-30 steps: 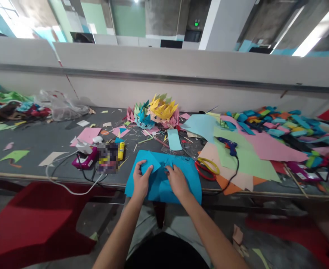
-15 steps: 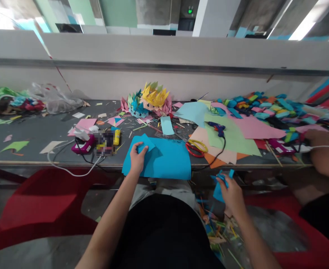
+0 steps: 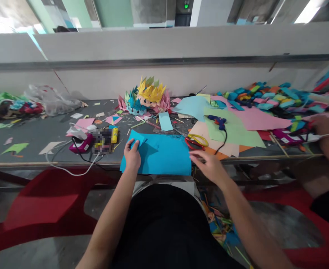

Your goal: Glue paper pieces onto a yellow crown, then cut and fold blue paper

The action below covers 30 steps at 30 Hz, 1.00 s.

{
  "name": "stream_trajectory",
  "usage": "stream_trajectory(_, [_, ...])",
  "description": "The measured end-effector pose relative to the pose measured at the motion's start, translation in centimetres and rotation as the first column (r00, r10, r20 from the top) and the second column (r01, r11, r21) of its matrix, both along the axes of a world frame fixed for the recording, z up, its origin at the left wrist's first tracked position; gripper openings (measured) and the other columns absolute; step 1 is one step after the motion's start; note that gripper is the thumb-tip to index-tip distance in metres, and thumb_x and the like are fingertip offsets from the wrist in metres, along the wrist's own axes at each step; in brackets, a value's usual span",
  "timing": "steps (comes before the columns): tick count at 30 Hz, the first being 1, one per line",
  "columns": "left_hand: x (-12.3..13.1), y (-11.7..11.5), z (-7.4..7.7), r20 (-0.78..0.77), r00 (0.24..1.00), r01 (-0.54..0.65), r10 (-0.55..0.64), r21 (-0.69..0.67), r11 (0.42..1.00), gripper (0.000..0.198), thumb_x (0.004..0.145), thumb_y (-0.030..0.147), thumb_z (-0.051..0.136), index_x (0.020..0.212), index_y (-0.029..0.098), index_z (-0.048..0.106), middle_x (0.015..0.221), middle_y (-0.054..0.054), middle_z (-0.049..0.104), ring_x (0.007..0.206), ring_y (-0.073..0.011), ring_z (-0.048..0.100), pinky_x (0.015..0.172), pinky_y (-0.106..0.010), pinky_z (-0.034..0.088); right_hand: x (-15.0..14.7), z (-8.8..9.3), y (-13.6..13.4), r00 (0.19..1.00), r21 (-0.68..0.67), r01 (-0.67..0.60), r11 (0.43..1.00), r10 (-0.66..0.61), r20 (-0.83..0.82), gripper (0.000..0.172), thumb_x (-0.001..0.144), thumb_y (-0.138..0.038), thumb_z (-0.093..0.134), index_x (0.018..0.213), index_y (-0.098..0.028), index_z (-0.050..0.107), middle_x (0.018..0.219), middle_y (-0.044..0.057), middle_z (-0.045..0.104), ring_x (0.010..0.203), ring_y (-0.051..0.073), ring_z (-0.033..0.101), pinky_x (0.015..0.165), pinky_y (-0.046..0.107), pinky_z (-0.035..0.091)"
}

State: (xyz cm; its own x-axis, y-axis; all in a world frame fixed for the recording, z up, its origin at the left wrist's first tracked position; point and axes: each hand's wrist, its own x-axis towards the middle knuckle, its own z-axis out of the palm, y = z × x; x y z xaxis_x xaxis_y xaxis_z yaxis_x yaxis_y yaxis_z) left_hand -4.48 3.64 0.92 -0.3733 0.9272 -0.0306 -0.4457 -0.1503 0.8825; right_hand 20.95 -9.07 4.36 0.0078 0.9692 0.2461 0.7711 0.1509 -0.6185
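Note:
A large blue sheet of paper (image 3: 167,157) lies at the table's front edge, right before me. Over its left end, my left hand (image 3: 132,155) grips a smaller folded piece of blue paper (image 3: 137,139), thumb on top. Off the sheet's right edge hovers my right hand (image 3: 206,162), holding nothing, with its fingers apart and pointing left. Scissors with red and yellow handles (image 3: 197,142) rest just beyond that hand. A blue glue gun (image 3: 217,121) lies on a green sheet (image 3: 231,130) farther back.
Folded-paper crowns (image 3: 151,93) stand at the back middle. To the right are a pile of coloured paper pieces (image 3: 265,95) and a co-worker's arm (image 3: 328,138). A purple power strip (image 3: 81,144) with cables lies left. Paper scraps (image 3: 217,224) litter the floor; red chairs (image 3: 46,201) flank me.
My right hand has let go of the blue paper scraps and moved up and left to the sheet's edge. Blue scraps now show on the floor. My left hand keeps its piece, shifted slightly left.

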Motion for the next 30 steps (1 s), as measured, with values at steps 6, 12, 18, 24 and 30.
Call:
stream_trajectory(6, [0.0, 0.2, 0.0, 0.104, 0.994, -0.032, 0.033, -0.012, 0.999, 0.036, 0.054, 0.022, 0.078, 0.08, 0.019, 0.054, 0.069, 0.004, 0.055, 0.068, -0.0102, 0.057, 0.069, -0.024, 0.042, -9.7, -1.5, 11.3, 0.906, -0.035, -0.354, 0.935, 0.352, 0.235, 0.05, 0.087, -0.043, 0.044, 0.131, -0.018, 0.045, 0.145, 0.008, 0.033, 0.135, 0.026, 0.025, 0.109, 0.046, 0.021])
stream_trajectory(12, [0.1, 0.2, 0.0, 0.157, 0.987, -0.039, 0.042, -0.024, 0.999, 0.034, 0.054, 0.019, 0.077, 0.08, 0.019, 0.055, 0.071, 0.003, 0.057, 0.074, -0.0108, 0.058, 0.073, -0.024, 0.042, -8.8, -3.5, 11.5, 0.814, -0.151, -0.473, 0.868, 0.496, 0.302, 0.056, 0.09, -0.05, 0.033, 0.137, -0.019, 0.036, 0.146, 0.006, 0.028, 0.136, 0.023, 0.022, 0.111, 0.045, 0.016])
stream_trajectory(18, [0.1, 0.2, 0.2, 0.195, 0.979, -0.047, 0.052, -0.031, 0.998, 0.032, 0.055, 0.015, 0.076, 0.078, 0.018, 0.055, 0.07, 0.003, 0.056, 0.074, -0.0103, 0.058, 0.073, -0.023, 0.041, -4.9, -3.9, 7.9, 0.778, -0.136, -0.502, 0.854, 0.515, 0.36, 0.057, 0.089, -0.044, 0.042, 0.139, -0.019, 0.032, 0.147, 0.005, 0.027, 0.136, 0.02, 0.023, 0.111, 0.04, 0.02])
stream_trajectory(24, [0.2, 0.2, 0.4, 0.19, 0.98, -0.048, 0.054, -0.036, 0.998, 0.031, 0.054, 0.013, 0.076, 0.076, 0.018, 0.054, 0.069, 0.003, 0.055, 0.071, -0.009, 0.057, 0.073, -0.023, 0.042, -2.5, -5.3, 5.9, 0.796, -0.064, -0.497, 0.866, 0.484, 0.365, 0.042, 0.091, -0.019, 0.036, 0.132, -0.017, 0.043, 0.14, 0.005, 0.039, 0.132, 0.016, 0.032, 0.109, 0.039, 0.028])
stream_trajectory(30, [0.2, 0.3, 0.3, 0.177, 0.983, -0.045, 0.049, -0.027, 0.999, 0.032, 0.054, 0.014, 0.077, 0.076, 0.019, 0.055, 0.07, 0.003, 0.055, 0.074, -0.0104, 0.057, 0.074, -0.024, 0.041, 1.4, -6.6, 2.6, 0.845, 0.137, -0.5, 0.855, 0.448, 0.292, 0.04, 0.09, -0.015, 0.028, 0.117, -0.019, 0.058, 0.127, 0.006, 0.056, 0.121, 0.015, 0.048, 0.101, 0.039, 0.042])
